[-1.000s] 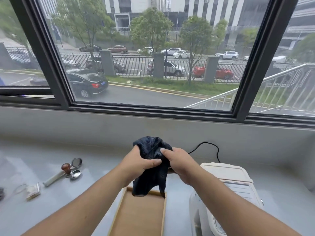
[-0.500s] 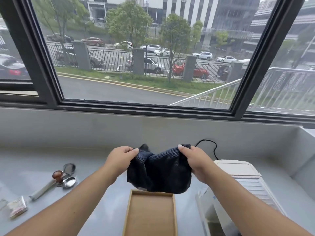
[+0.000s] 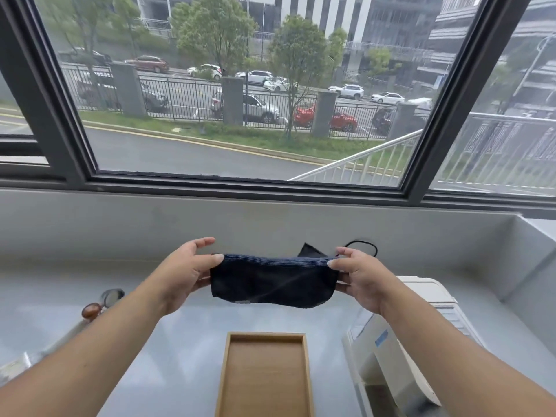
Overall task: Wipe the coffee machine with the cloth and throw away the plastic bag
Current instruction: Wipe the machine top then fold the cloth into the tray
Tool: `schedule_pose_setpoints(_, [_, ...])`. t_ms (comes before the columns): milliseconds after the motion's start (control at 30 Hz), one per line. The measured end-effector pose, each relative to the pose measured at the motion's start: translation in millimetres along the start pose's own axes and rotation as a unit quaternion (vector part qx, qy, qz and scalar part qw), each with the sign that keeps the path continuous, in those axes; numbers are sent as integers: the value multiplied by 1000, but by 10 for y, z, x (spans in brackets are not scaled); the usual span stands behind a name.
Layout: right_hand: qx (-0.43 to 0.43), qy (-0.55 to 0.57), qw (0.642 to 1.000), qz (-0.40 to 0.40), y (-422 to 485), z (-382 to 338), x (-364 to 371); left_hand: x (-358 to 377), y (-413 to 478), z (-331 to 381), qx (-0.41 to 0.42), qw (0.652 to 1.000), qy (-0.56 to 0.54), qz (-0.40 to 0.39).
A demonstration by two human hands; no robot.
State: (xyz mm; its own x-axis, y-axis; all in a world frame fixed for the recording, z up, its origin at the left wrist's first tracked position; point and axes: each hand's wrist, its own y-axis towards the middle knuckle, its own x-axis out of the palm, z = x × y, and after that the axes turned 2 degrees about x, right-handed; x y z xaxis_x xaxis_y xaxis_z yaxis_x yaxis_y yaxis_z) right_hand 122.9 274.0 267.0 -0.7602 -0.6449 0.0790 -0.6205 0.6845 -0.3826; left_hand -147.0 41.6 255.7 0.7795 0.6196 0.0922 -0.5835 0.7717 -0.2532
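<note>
head view, left to right: at the far left edge a bit of clear plastic (image 3: 16,367) lies on the pale grey bench (image 3: 180,341), mostly hidden by the left forearm, so i cannot tell whether it is the plastic bag. just beyond it sits a tamper (image 3: 90,310) with a brown knob, with a small round metal piece (image 3: 112,297) touching or just beside it.

the left hand (image 3: 186,273) is raised over the bench, its grip clamped on the left edge of the cloth (image 3: 272,279): the thumb presses the front near the top corner, fingers are curled behind, and the forefinger lies straighter above. the cloth is dark navy and ribbed. it is stretched wide and flat in the air between both hands, clear of the bench, with one corner poking up behind its top edge towards the right. below it, nearer the person, an open wooden tray (image 3: 266,334) rests on the bench.

the right hand (image 3: 359,279) has its grip clamped on the cloth's right edge, thumb on top and fingers underneath. behind this hand a black cable (image 3: 362,245) loops up against the wall. the white coffee machine (image 3: 382,356) stands on the bench to the right of the tray, under the right forearm, and the cloth is not touching it
</note>
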Motion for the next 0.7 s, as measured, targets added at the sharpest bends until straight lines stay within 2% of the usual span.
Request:
schedule_pose_setpoints(100, [-29, -80, 996, -36, 35, -27, -89, -6, -66, 37, 8, 998, 65, -20])
schedule_pose_setpoints(200, [-61, -220, 974, -12, 46, -72, -159, 33, -104, 43, 34, 982, 181, 40])
schedule_pose_setpoints(300, [-109, -356, 927, 38, 49, -114, -184, 86, -99, 43, 72, 953, 274, 105])
schedule_pose_setpoints(400, [-125, -443, 886, 61, 55, -139, -190, 148, -78, 50, 91, 934, 320, 131])
schedule_pose_setpoints(467, [-108, -424, 897, 56, 67, -156, -194, 173, -68, 49, 90, 939, 307, 127])
schedule_pose_setpoints(600, [-88, -252, 964, 1, 43, -193, -117, 201, -46, 31, 72, 947, 286, 131])
schedule_pose_setpoints(700, [-119, -184, 975, -34, 15, -247, -59, 214, -43, 9, 49, 953, 278, 113])
